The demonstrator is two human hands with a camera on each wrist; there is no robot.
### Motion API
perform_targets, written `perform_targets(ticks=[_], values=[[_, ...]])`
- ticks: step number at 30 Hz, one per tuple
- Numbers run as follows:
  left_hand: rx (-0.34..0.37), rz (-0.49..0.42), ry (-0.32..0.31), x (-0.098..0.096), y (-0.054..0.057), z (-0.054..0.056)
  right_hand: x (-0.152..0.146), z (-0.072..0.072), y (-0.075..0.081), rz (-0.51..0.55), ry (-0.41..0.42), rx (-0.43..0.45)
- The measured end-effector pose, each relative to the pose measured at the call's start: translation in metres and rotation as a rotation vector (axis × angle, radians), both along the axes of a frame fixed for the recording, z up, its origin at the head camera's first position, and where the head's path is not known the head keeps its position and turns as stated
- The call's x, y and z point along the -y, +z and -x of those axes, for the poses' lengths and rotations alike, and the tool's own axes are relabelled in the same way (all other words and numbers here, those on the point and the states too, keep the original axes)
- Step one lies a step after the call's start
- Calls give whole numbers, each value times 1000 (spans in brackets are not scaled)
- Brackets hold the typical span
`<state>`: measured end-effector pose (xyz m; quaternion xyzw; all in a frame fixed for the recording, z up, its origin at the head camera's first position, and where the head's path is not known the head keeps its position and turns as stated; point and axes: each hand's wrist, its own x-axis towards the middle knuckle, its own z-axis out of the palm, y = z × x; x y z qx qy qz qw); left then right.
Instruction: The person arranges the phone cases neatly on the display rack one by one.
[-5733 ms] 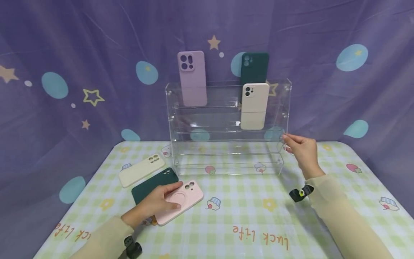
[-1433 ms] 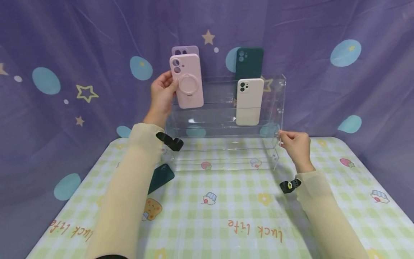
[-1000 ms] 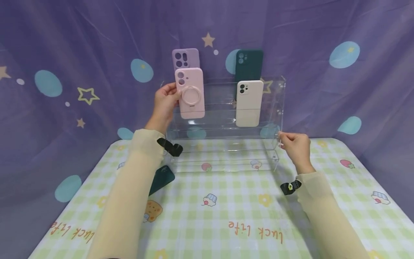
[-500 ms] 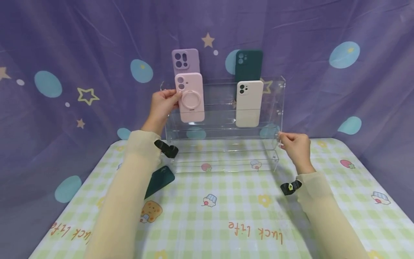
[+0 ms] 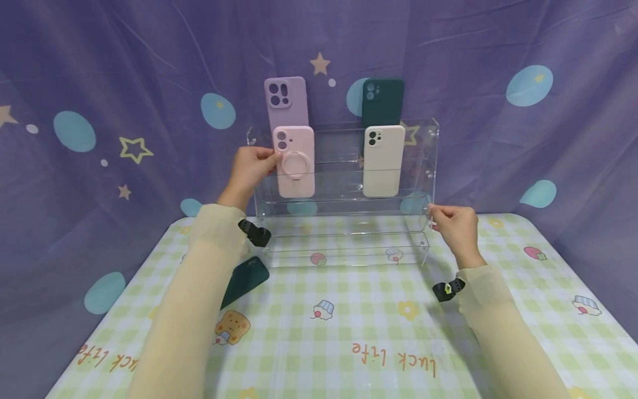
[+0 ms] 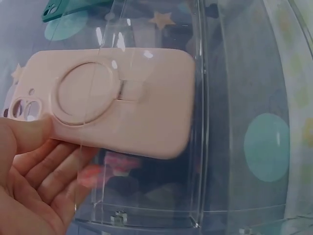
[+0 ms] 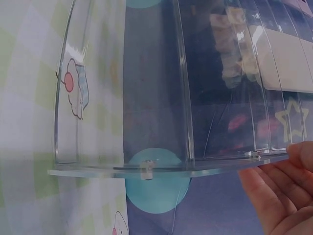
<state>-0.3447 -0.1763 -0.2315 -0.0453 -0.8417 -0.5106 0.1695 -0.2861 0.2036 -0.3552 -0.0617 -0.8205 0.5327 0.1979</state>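
Far left, the left sleeve (image 5: 169, 316) crosses low over the checked tablecloth (image 5: 369, 343); a loose dark green case (image 5: 249, 276) lies flat there, partly hidden by the forearm. If the elbow or cuff drops, it could nudge that case.

Next, the left hand (image 5: 247, 172) pinches the pink case (image 5: 305, 183) by its left edge, thumb on the front by the camera holes, other fingers behind. The pink case is upright in the clear rack (image 5: 346, 235), second tier from the top, lower part behind the clear lip. Can't tell whether its bottom fully rests on the shelf; if not, letting go early could make it drop or tip. The purple case (image 5: 294, 113) stands just behind, one tier up; a pull upward or back might knock it.

Further right, the upright dark green case (image 5: 384, 102) is on the top tier, the white case (image 5: 382, 160) in front, level with the pink one. A jolt to the rack could tilt both.

Far right, the right hand (image 5: 457, 230) grips the rack's side edge between thumb and fingers; a slip there might let the rack slide.
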Motion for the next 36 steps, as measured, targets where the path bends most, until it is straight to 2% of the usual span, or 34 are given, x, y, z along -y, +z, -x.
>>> perform_targets(ticks=[6, 11, 17, 23, 31, 36], values=[[74, 133, 19, -1, 5, 0, -1, 0, 1, -5, 1, 13], [68, 217, 35, -1, 5, -2, -1, -1, 0, -7, -8, 15], [-8, 205, 121, -3, 2, -6, 0, 0, 1, -11, -13, 2], [-82, 223, 172, -2, -1, -8, 0, 0, 0, -10, -6, 4], [-80, 213, 128, 2, -2, -9, 1, -1, -1, -21, -11, 4], [-89, 221, 124, 3, -1, -11, 1, 0, -1, -23, -11, -6]])
